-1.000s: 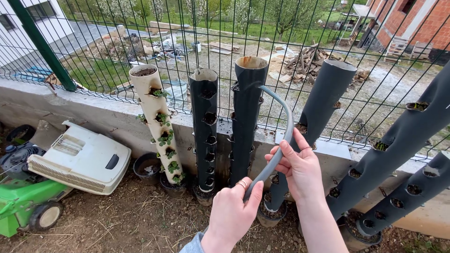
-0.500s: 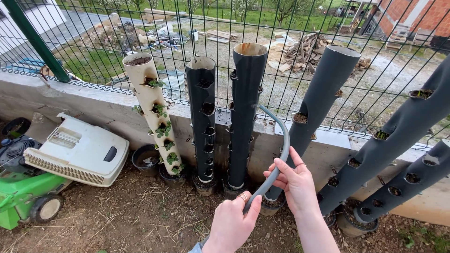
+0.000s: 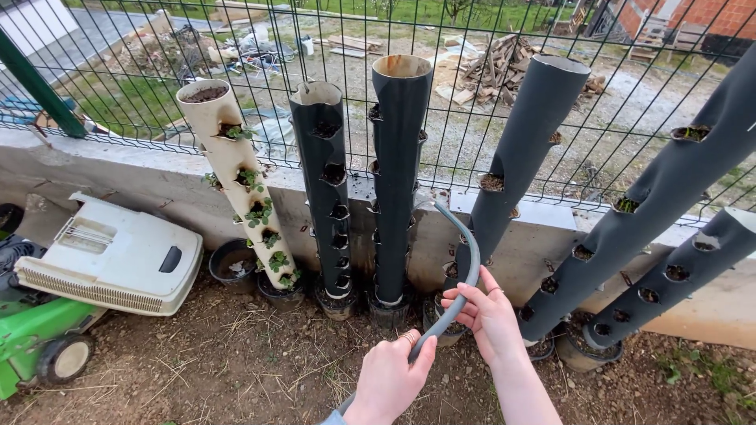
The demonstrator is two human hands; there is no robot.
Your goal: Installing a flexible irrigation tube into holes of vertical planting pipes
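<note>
Two hands gripping one grey hose before six planter pipes.
Left hand (image 3: pixel 387 380) and right hand (image 3: pixel 490 319) are clasping the grey hose (image 3: pixel 465 271), which is arching far towards five dark pipes (image 3: pixel 398 181) and one cream pipe (image 3: pixel 236 177).

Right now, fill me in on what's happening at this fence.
A person holds a curved grey hose in both hands: the left hand grips it low down and the right hand steadies it higher up. The hose's open end arcs up between the dark planter tubes leaning on the wire fence. A pale tube carries small green plants. A mower sits to the left.
</note>
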